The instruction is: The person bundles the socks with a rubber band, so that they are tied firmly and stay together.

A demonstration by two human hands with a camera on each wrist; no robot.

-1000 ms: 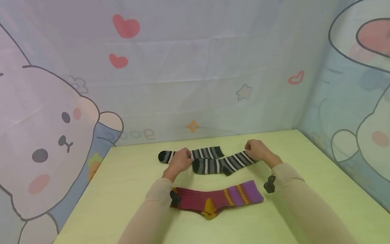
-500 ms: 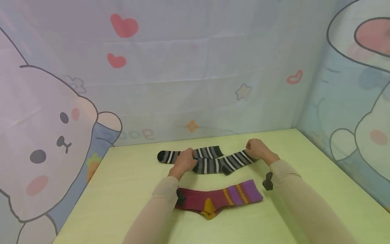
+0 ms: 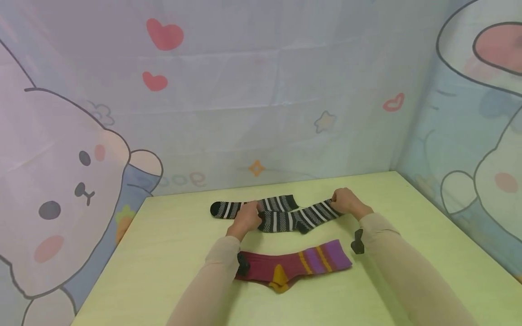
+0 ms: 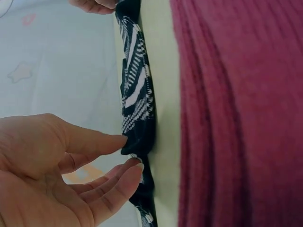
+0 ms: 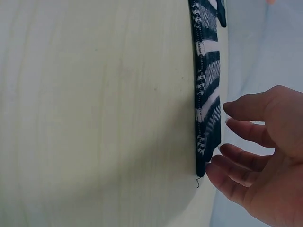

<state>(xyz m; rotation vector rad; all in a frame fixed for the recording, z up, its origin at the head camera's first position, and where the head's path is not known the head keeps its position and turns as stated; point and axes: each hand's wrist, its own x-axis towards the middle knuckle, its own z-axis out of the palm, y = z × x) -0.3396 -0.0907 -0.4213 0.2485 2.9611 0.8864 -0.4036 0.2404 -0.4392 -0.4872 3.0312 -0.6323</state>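
Note:
Two black, white and grey striped socks lie at the back of the table. The nearer striped sock (image 3: 281, 222) bends at its heel and slightly overlaps the farther striped sock (image 3: 279, 203). My left hand (image 3: 246, 217) is at the nearer sock's toe; in the left wrist view its thumb touches the dark toe, with a gap between thumb and fingers (image 4: 130, 182). My right hand (image 3: 346, 202) is at that sock's cuff. In the right wrist view its spread fingers (image 5: 236, 187) are beside the cuff, some fingertips touching or very close to it.
A maroon sock (image 3: 265, 265) with a mustard heel and purple-striped cuff lies nearer me, partly under my left forearm. The pale yellow-green table (image 3: 318, 299) meets a printed cloth backdrop (image 3: 228, 113) at the back and sides.
My left hand has shifted right and a little nearer me, over the toe of the nearer striped sock. My right hand stays at the cuff, and the socks look almost unmoved.

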